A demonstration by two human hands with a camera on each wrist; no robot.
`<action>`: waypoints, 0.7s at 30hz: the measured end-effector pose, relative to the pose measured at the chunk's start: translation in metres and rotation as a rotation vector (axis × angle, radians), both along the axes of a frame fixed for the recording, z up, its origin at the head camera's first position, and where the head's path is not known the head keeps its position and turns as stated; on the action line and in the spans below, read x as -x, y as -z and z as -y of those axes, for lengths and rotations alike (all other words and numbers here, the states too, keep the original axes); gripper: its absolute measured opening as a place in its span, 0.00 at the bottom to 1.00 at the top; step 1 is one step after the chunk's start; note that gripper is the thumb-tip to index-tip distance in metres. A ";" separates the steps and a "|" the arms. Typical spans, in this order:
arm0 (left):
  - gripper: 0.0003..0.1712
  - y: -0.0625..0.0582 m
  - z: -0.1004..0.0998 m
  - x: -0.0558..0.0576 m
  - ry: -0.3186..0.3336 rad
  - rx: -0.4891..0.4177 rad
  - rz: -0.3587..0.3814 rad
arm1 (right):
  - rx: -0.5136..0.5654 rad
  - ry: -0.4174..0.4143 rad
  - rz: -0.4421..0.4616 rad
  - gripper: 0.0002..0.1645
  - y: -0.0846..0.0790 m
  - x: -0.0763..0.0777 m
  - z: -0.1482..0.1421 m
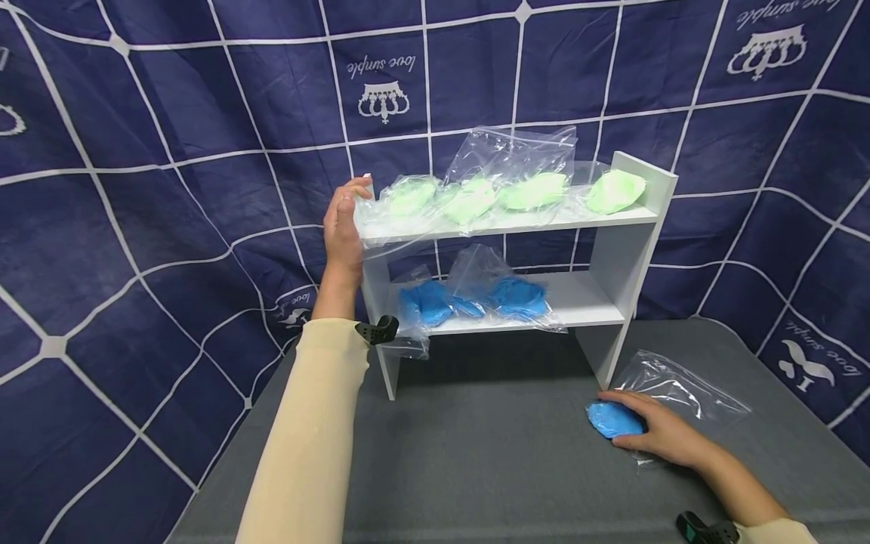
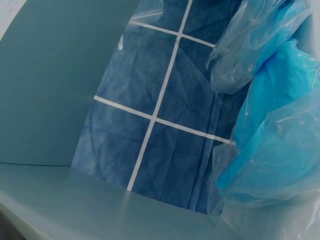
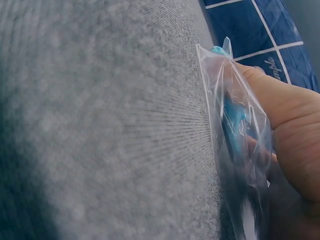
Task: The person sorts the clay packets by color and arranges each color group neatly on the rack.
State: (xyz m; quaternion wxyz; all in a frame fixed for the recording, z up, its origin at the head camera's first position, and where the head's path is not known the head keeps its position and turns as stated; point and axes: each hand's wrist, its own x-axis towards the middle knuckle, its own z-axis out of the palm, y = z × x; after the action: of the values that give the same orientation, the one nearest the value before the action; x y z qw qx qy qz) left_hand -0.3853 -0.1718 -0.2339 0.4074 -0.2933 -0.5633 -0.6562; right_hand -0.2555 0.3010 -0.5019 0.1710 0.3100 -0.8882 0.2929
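A white two-tier shelf rack (image 1: 598, 302) stands on the grey table. My left hand (image 1: 344, 230) grips the top of its left side panel, fingers bent over the edge. At the table's right, my right hand (image 1: 655, 427) holds a blue bundle (image 1: 614, 419) in a clear plastic bag (image 1: 680, 385), thumb and fingers around it. In the right wrist view the clear bag (image 3: 240, 135) stands close beside the thumb. Several pale green bundles in clear bags (image 1: 533, 193) lie along the upper tier. Blue bagged bundles (image 1: 518, 297) rest on the lower tier, also seen in the left wrist view.
A dark blue cloth with white grid lines (image 1: 204, 189) hangs behind and beside the rack. Clear bag ends hang over the lower tier's front edge at the left. Grey table surface (image 1: 476, 453) stretches in front of the rack.
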 end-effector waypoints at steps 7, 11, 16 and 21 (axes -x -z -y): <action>0.16 0.000 0.001 0.001 -0.009 0.001 0.009 | 0.001 -0.022 -0.038 0.34 -0.001 0.002 0.001; 0.19 0.001 0.001 0.000 -0.012 0.000 0.014 | 0.037 -0.085 -0.060 0.32 -0.003 0.003 0.002; 0.22 0.000 0.000 0.000 -0.007 0.003 0.011 | 0.091 -0.076 -0.060 0.32 -0.011 -0.001 0.007; 0.22 0.000 0.000 0.000 -0.008 0.000 0.012 | 0.114 -0.043 -0.075 0.34 -0.026 -0.006 0.013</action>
State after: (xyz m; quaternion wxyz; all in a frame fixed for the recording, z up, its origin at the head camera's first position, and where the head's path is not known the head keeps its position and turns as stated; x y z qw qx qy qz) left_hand -0.3854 -0.1722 -0.2337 0.4068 -0.2870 -0.5669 -0.6563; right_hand -0.2499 0.2876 -0.4759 0.2153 0.3295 -0.8561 0.3350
